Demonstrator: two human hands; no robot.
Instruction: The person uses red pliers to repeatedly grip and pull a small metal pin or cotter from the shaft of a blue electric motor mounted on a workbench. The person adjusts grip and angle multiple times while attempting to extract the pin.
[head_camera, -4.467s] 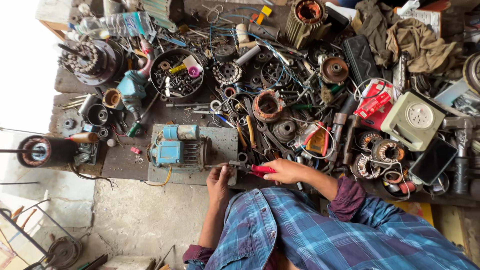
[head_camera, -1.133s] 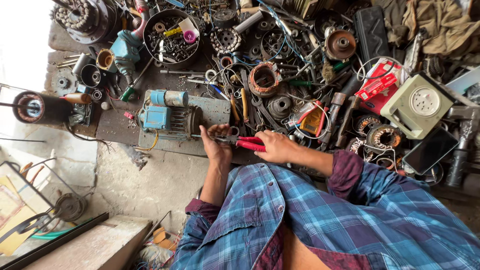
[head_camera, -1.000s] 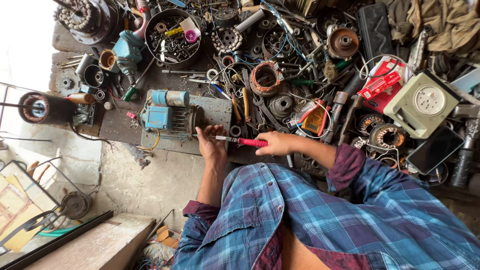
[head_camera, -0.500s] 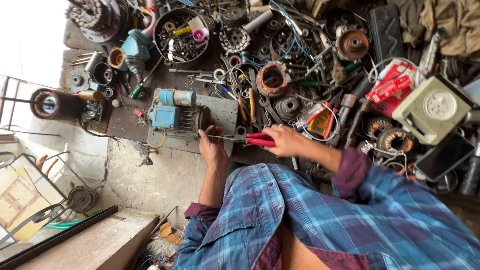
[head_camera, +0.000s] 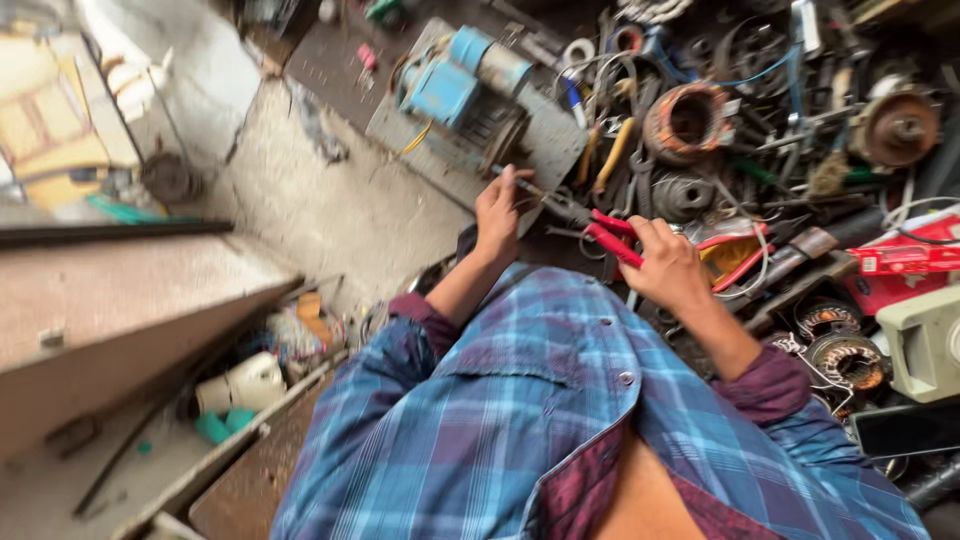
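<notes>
Red-handled pliers (head_camera: 600, 228) lie tilted, nose toward the blue motor (head_camera: 452, 82) on its grey plate.

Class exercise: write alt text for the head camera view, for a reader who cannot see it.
Seen from above, a person in a blue plaid shirt grips red-handled pliers in the right hand, while the left hand touches a grey motor base amid scattered metal parts.

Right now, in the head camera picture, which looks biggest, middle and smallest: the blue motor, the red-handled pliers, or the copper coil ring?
1. blue motor, biggest.
2. copper coil ring.
3. red-handled pliers, smallest, though the right hand covers part of them, so ring versus pliers is unsure.
</notes>
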